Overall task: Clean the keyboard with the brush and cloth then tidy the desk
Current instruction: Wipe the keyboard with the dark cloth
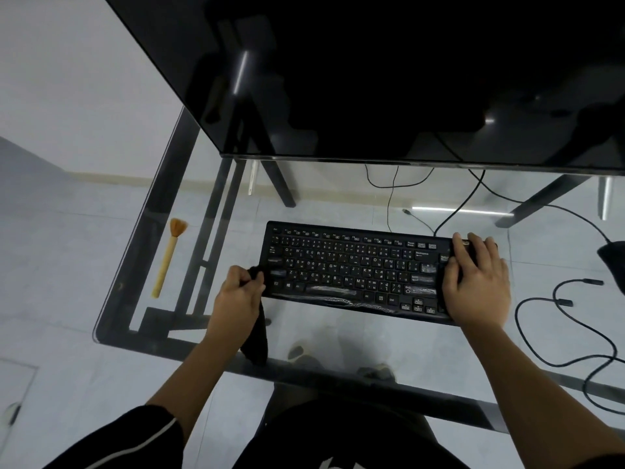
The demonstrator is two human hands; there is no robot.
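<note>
A black keyboard (351,269) lies on the glass desk (128,299) in front of me. My left hand (238,294) is at the keyboard's left end, closed around a black cloth (257,336) that hangs down from the fist. My right hand (475,279) lies flat on the keyboard's right end with the fingers spread over the keys. A brush (167,257) with a pale wooden handle and orange bristles lies on the desk to the left, apart from both hands.
A large dark monitor (372,79) stands behind the keyboard. Black cables (575,333) loop across the right side of the desk, and a dark object (614,257) sits at the right edge. The desk's black frame shows through the glass.
</note>
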